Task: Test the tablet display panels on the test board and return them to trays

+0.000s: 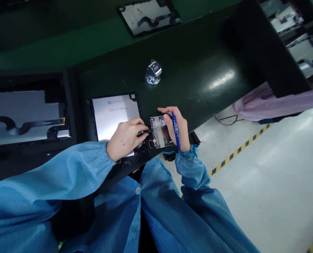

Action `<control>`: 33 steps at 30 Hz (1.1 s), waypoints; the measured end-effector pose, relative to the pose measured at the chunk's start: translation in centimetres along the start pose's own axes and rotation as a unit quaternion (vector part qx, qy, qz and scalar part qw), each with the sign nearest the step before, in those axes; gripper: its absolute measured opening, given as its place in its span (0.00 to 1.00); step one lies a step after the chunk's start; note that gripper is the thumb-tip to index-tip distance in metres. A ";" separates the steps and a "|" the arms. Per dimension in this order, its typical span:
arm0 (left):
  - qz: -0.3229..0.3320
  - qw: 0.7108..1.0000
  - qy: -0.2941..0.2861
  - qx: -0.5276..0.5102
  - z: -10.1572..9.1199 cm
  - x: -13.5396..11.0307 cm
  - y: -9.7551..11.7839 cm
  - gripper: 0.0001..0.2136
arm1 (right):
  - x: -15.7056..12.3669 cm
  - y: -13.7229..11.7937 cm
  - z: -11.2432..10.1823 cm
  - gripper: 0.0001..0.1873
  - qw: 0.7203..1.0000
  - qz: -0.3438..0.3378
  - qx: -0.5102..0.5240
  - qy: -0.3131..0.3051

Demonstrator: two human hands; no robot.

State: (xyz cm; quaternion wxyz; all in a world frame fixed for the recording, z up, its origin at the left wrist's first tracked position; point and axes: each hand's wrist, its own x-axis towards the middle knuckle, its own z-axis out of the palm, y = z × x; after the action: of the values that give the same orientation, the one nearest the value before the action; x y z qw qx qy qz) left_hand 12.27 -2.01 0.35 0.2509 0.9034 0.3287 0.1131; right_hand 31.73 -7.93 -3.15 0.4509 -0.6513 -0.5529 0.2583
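The likeliest trouble sits between the two hands, at the near edge of the bench. The left hand has its thumb and fingers drawn together, apparently pinching a small dark piece at the right side of the display panel; what that piece is, the hand hides. If it is a thin lead, a pull at an angle could crease or tear it. The panel lies with its silvery back up, partly under the left hand, so a leaning wrist could press or scratch it. The circuit board lies just right of the panel, close to the bench's edge, with a pale strip of tape across it. The right hand bends over its far right part, thumb and forefinger apart, a blue pen-like tool tucked between them; whether the fingertips grip the board I cannot tell. A sideways nudge could send it to the floor, and that tucked tool could slip and strike its components. The red wire looping at the board's left corner could snag on a finger and strain its joint.
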 end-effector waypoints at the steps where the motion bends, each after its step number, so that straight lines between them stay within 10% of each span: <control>1: -0.001 1.000 -0.006 0.005 0.0 0.0 0.0 0.08 | 0.0 -0.1 0.0 0.05 1.000 0.002 0.002 0.001; 33: 0.012 0.998 -0.015 0.064 -0.4 0.4 0.9 0.08 | -0.2 -0.3 -0.2 0.06 1.000 -0.022 -0.008 -0.019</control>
State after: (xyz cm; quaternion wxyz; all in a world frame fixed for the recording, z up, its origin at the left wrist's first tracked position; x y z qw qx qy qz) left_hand 12.89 -2.20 1.13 0.1962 0.9231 0.3206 0.0809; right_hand 31.65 -8.18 -2.80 0.4412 -0.6374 -0.5774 0.2561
